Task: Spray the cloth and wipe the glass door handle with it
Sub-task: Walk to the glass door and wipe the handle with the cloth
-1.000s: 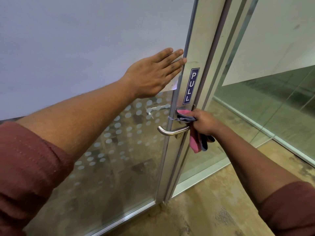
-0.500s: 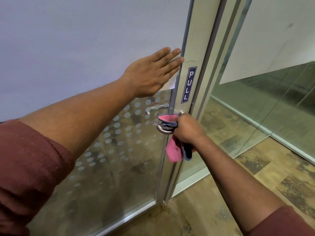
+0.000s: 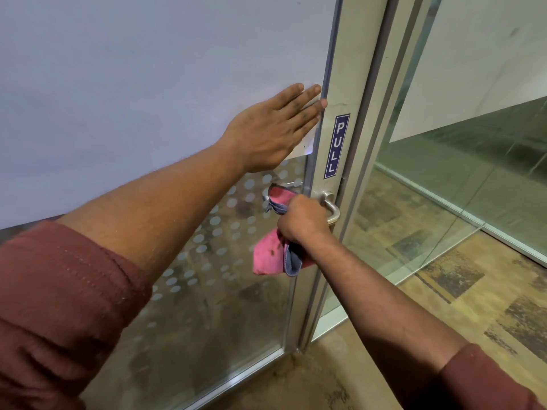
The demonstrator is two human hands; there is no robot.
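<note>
My right hand is fisted round the pink-and-grey cloth on the brushed-steel lever handle; its bar runs left-right, bare elbow just right of my knuckles. My left hand, spread flat, steadies the frosted glass door.

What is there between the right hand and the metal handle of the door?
In the head view, the pink cloth lies between the right hand and the handle; the hand grips the bar through it, and the bend stays bare.
</note>
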